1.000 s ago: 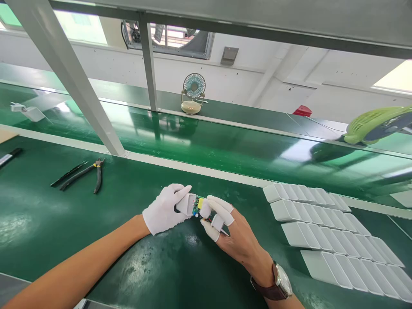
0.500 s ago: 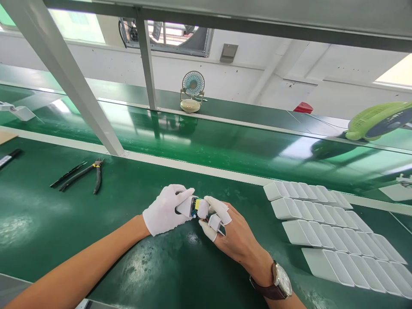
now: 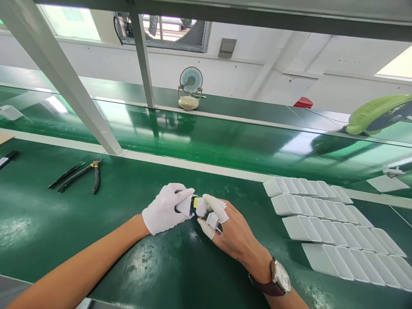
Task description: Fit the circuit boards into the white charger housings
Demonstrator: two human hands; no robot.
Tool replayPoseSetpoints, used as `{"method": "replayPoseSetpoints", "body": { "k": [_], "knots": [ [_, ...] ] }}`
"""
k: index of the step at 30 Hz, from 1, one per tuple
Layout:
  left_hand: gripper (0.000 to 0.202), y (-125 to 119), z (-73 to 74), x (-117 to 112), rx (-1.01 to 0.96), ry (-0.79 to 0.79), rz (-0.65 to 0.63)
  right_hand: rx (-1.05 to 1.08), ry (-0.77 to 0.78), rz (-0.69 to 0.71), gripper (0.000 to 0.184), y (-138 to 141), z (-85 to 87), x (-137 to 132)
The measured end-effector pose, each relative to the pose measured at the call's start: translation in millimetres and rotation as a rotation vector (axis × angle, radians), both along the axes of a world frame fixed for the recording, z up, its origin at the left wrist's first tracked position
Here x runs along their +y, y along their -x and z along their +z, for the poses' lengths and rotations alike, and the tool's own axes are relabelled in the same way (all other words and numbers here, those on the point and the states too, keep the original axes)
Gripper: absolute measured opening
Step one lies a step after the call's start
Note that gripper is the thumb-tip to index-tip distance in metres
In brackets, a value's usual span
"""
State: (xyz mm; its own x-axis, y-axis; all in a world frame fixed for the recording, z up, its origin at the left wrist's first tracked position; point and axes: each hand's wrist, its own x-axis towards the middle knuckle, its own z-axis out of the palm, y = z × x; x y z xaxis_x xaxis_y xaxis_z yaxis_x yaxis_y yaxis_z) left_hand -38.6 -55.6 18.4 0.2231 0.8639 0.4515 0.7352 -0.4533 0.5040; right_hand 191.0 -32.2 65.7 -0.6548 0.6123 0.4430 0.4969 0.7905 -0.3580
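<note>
My left hand, in a white glove, grips a small white plastic housing low over the green bench. My right hand, with white finger cots and a wristwatch, pinches a small green circuit board with a yellow part and thin wires. The board sits mostly inside the housing's open end, and only a short stub shows between the two hands. Both hands are closed around these parts and touch each other.
Several rows of white housings lie at the right. Black pliers and tweezers rest at the left, near a slanted metal post. Behind runs a glossy green conveyor belt, with a small desk fan beyond and a green fan at right.
My right hand has pushed the circuit board further into the housing, so less of it shows. The two hands have drawn closer together.
</note>
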Motion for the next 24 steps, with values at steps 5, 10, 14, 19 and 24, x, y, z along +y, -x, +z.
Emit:
{"method": "replayPoseSetpoints", "body": {
  "k": [5, 10, 14, 19, 24],
  "knots": [
    [0.059, 0, -0.4, 1, 0.0, -0.006, -0.009, -0.001, -0.02, 0.008, 0.043, 2, 1.9, -1],
    [0.063, 1, -2.2, 0, -0.008, 0.02, -0.01, 0.012, -0.022, 0.012, 0.051, 2, 1.3, -1],
    [0.067, -2, -4.2, -2, -0.022, 0.026, -0.02, 0.037, -0.03, 0.03, 0.053, 1, -2.2, -1],
    [0.067, -8, -3.6, -1, -0.039, -0.069, -0.068, 0.099, -0.024, 0.003, 0.058, 3, -8.6, -4],
    [0.035, -7, 2.6, 2, -0.059, 0.014, -0.157, 0.145, 0.034, -0.041, 0.063, 1, -11.3, -6]
  ]
}}
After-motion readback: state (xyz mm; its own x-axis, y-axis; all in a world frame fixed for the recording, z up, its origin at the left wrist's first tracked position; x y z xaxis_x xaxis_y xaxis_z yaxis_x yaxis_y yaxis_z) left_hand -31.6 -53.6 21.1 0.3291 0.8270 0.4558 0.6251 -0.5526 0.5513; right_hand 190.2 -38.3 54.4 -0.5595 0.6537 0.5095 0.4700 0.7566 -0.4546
